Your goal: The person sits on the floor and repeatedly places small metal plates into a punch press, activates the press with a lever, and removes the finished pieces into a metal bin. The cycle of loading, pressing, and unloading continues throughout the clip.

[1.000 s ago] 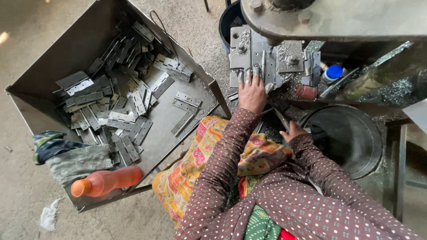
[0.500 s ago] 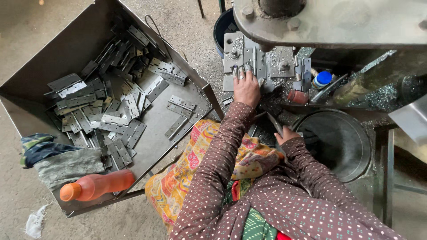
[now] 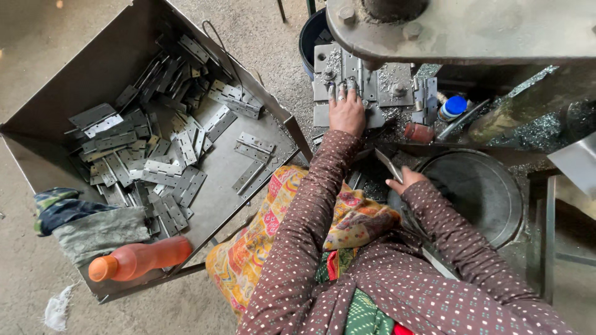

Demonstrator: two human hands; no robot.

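Note:
My left hand (image 3: 346, 111) reaches forward onto the machine's grey fixture plate (image 3: 397, 93), fingers pressed down on a metal hinge piece (image 3: 355, 80) under the machine head (image 3: 459, 28). Metal shavings lie around the plate. My right hand (image 3: 403, 180) stays close to my lap, closed around a thin metal lever (image 3: 388, 164) beside a round dark pan (image 3: 481, 192). Both arms wear dotted brown sleeves.
A large open metal bin (image 3: 56, 167) on my left holds several flat hinges (image 3: 155, 167), folded cloth (image 3: 93, 226) and an orange bottle (image 3: 139, 257). A blue-capped container (image 3: 452, 107) and a small red cylinder (image 3: 419, 132) sit by the fixture. A dark bucket (image 3: 310, 37) stands behind it.
My left hand has stayed on the fixture and my right hand on the lever. The view has shifted slightly, so the bin sits a little lower and further left.

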